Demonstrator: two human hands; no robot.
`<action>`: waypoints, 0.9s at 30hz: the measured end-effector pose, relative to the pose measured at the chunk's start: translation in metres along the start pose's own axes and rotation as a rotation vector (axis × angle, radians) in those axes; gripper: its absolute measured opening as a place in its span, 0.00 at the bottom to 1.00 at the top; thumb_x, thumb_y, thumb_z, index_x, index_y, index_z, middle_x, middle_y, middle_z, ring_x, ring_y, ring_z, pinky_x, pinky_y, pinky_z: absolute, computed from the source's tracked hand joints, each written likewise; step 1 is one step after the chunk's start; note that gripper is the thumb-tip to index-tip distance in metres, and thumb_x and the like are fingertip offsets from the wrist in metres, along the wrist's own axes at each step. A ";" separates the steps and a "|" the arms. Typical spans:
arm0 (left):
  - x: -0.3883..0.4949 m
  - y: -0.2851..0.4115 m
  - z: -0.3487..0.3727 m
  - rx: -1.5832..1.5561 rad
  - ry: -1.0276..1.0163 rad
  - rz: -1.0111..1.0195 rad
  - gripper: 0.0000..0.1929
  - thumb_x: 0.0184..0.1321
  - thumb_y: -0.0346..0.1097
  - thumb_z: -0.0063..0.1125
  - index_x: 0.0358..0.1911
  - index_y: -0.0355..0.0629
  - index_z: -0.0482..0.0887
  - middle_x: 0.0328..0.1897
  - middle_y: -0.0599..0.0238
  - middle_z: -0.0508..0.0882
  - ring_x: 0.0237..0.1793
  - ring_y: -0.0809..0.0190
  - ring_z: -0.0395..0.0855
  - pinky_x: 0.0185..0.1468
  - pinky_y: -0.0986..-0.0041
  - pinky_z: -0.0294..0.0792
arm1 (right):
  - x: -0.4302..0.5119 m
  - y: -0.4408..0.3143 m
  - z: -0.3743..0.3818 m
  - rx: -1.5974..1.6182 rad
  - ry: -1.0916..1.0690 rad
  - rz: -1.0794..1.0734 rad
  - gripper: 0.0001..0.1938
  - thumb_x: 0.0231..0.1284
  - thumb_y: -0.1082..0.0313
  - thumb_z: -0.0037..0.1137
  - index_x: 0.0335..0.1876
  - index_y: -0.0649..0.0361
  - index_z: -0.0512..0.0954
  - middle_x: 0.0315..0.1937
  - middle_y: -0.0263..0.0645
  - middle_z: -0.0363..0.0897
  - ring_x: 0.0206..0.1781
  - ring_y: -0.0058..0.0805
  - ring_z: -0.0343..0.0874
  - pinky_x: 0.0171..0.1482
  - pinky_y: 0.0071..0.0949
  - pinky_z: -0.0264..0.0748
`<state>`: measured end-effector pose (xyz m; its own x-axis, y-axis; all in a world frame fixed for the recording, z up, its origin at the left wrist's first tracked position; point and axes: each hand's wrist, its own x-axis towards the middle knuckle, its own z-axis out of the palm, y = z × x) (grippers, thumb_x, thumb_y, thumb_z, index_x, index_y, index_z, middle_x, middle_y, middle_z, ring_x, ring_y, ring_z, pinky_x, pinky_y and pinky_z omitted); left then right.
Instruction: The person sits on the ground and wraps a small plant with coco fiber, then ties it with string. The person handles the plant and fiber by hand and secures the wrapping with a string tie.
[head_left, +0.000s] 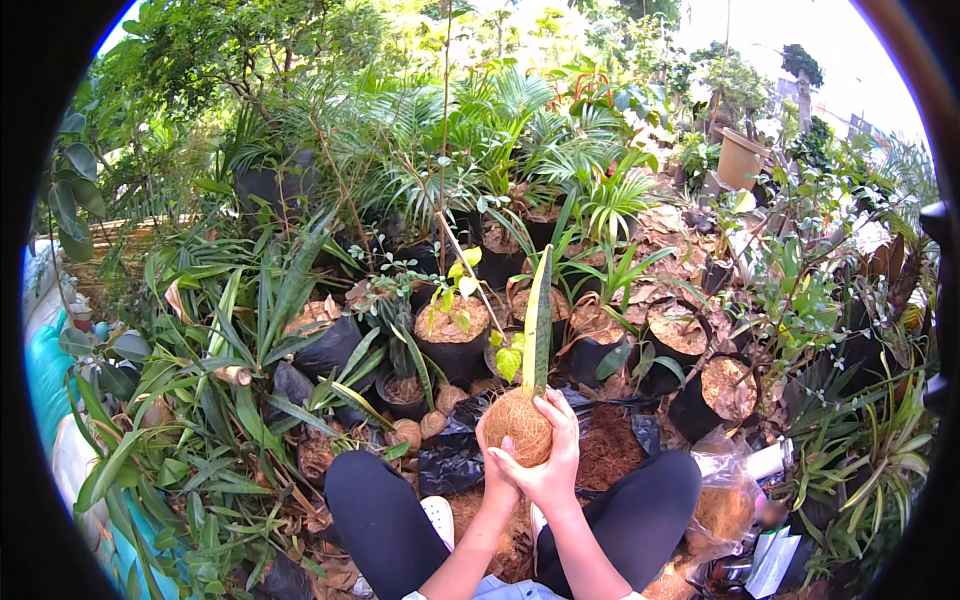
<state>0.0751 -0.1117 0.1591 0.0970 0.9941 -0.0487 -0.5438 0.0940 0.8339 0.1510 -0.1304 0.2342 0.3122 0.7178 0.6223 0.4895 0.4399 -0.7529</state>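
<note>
Between my two hands I hold a round ball of brown coconut fibre (519, 429), out of whose top stands one upright snake plant leaf (538, 322), green with a yellow edge. My left hand (495, 466) cups the ball's left side and underside. On its right side lies my right hand (556, 450), fingertips near the leaf's base and thumb across the front. Black plastic sheeting (452, 450) lies on the ground beyond my knees. Dark brown coir (609, 450) is heaped on plastic to the right. Smaller fibre balls (406, 433) rest on the left.
Ahead stand several black nursery bags (452, 352) with plants. Long-leaved plants crowd the left. A clear plastic bag of fibre (721, 510) lies by my right knee, with a white cylinder (769, 459) and a folded paper (772, 561) near it. A brown pot (739, 159) stands tilted farther back.
</note>
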 end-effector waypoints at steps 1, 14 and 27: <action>0.001 0.001 0.003 -0.001 -0.026 0.098 0.30 0.71 0.53 0.46 0.70 0.51 0.53 0.68 0.58 0.64 0.68 0.55 0.64 0.69 0.60 0.61 | 0.000 0.002 0.000 0.003 0.008 0.018 0.34 0.38 0.63 0.74 0.57 0.59 0.71 0.61 0.51 0.68 0.65 0.47 0.68 0.67 0.42 0.62; 0.012 0.041 0.045 -0.491 -0.072 -0.361 0.37 0.64 0.70 0.38 0.66 0.51 0.68 0.66 0.63 0.74 0.64 0.55 0.73 0.67 0.57 0.65 | 0.031 0.031 -0.025 0.323 -0.135 0.099 0.32 0.47 0.70 0.69 0.61 0.63 0.71 0.61 0.45 0.70 0.65 0.37 0.69 0.68 0.37 0.64; 0.003 0.021 0.065 -0.443 -0.055 -0.344 0.35 0.67 0.65 0.42 0.69 0.47 0.62 0.67 0.61 0.72 0.65 0.57 0.71 0.68 0.61 0.65 | 0.033 0.015 -0.044 -0.126 -0.080 -0.070 0.28 0.48 0.63 0.68 0.59 0.61 0.77 0.61 0.50 0.72 0.64 0.49 0.69 0.67 0.44 0.63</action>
<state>0.1186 -0.1101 0.2119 0.3674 0.8991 -0.2381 -0.7700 0.4376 0.4644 0.2045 -0.1239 0.2533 0.2108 0.7305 0.6496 0.6073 0.4228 -0.6726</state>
